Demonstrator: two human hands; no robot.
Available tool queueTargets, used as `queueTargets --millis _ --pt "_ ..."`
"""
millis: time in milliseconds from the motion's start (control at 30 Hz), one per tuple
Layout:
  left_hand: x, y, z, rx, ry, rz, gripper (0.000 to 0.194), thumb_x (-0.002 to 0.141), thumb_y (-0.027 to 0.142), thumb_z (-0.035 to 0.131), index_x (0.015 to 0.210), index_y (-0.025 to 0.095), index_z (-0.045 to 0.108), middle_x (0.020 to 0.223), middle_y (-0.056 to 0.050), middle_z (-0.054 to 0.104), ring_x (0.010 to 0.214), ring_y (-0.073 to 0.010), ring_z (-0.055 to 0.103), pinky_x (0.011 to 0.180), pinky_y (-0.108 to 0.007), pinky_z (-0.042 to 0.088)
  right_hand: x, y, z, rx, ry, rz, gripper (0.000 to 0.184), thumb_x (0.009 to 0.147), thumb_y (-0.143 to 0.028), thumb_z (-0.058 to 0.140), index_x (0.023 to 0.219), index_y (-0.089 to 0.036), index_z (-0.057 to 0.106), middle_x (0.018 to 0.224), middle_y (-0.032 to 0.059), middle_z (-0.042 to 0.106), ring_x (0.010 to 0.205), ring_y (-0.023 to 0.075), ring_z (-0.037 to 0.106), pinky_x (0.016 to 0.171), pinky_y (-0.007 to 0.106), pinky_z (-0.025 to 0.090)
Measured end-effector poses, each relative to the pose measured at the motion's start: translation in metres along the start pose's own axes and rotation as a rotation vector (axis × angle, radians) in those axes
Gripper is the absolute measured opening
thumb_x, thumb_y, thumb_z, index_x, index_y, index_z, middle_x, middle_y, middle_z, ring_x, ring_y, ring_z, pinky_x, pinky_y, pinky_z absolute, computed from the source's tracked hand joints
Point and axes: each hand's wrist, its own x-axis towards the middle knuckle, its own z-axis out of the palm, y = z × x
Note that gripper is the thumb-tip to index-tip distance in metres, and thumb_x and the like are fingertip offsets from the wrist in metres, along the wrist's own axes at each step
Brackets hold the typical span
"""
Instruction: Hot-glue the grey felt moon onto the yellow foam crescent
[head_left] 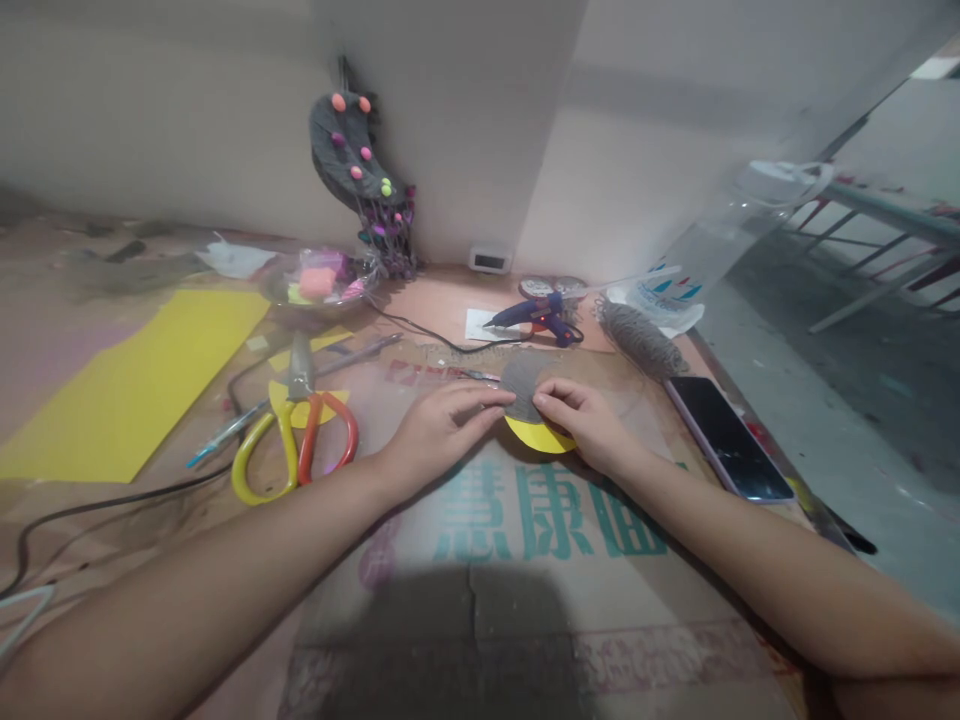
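Note:
A small yellow paper piece [541,438] with grey yarn [523,378] covering its upper part is between my two hands, over the cardboard. My left hand [442,430] pinches its left edge with thumb and fingertips. On the other side, my right hand [586,418] has its thumb and fingers closed on the right edge, where yellow meets grey. The lower yellow part curves downward and is bare. Just behind lies a thin metal-tipped tool [480,376], partly hidden. A ball of grey yarn [643,338] rests to the right, behind the phone.
Yellow-and-red-handled scissors [298,430] and a yellow sheet [142,390] lie left. A blue glue gun [536,318] with a lit red light sits at the back. Right are a phone [729,438] and a clear bottle [712,235]. A decorated grey crescent [341,150] stands against the wall.

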Motion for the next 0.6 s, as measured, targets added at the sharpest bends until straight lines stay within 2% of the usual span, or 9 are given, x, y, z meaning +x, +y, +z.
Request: queueTargets --millis 133,267,333,400,500,600 --pt "-0.0003 -0.0018 -0.0005 -0.078 -0.050 -0.034 0.025 0.092 0.022 0.050 0.110 0.023 0.068 0.109 -0.004 0.071 0.101 -0.0167 0.065 0.092 -0.032 0.050 -0.0003 0.0009 0.0004 0.006 0.009 -0.021 0.030 0.074 -0.046 0.068 0.074 -0.019 0.056 0.049 -0.0085 0.040 0.042 0.0058 0.032 0.039 0.020 0.022" --pt "-0.0015 -0.0061 0.0027 -0.296 -0.044 -0.170 0.041 0.095 0.029 0.045 0.135 0.024 0.047 0.118 -0.008 0.067 0.105 -0.0190 0.063 0.093 -0.036 0.049 -0.0005 0.0023 0.0017 -0.013 0.032 -0.066 0.029 0.074 -0.046 0.068 0.074 -0.019 0.056 0.052 -0.0081 0.040 0.045 0.0060 0.033 0.042 0.020 0.024" --pt "-0.0018 -0.0081 0.0053 -0.370 -0.044 -0.226 0.043 0.093 0.034 0.049 0.134 0.021 0.045 0.115 -0.010 0.066 0.103 -0.0201 0.063 0.090 -0.036 0.050 -0.0011 0.0017 0.0030 -0.051 0.040 -0.086 0.029 0.074 -0.046 0.068 0.074 -0.019 0.057 0.053 -0.0077 0.041 0.046 0.0065 0.033 0.043 0.021 0.024" --pt "-0.0017 -0.0089 0.0073 -0.350 -0.033 -0.239 0.042 0.088 0.035 0.056 0.126 0.019 0.048 0.108 -0.010 0.066 0.098 -0.0199 0.063 0.086 -0.036 0.052 -0.0016 0.0006 0.0041 -0.084 0.047 -0.096 0.029 0.074 -0.046 0.068 0.074 -0.019 0.057 0.054 -0.0072 0.042 0.047 0.0070 0.034 0.044 0.022 0.025" --pt "-0.0014 -0.0070 0.0071 -0.140 0.021 -0.124 0.042 0.081 0.032 0.066 0.119 0.020 0.051 0.103 -0.007 0.062 0.095 -0.0189 0.060 0.084 -0.036 0.051 -0.0018 -0.0006 0.0048 -0.095 0.066 -0.098 0.030 0.074 -0.047 0.067 0.075 -0.019 0.057 0.056 -0.0064 0.044 0.049 0.0075 0.036 0.046 0.022 0.027" --pt "-0.0007 -0.0035 0.0043 0.089 0.031 0.044 0.033 0.081 0.029 0.066 0.113 0.023 0.057 0.109 -0.006 0.057 0.105 -0.0204 0.054 0.093 -0.039 0.046 -0.0014 -0.0011 0.0046 -0.089 0.076 -0.091 0.030 0.075 -0.047 0.066 0.077 -0.019 0.057 0.061 -0.0052 0.048 0.051 0.0082 0.040 0.048 0.022 0.031"
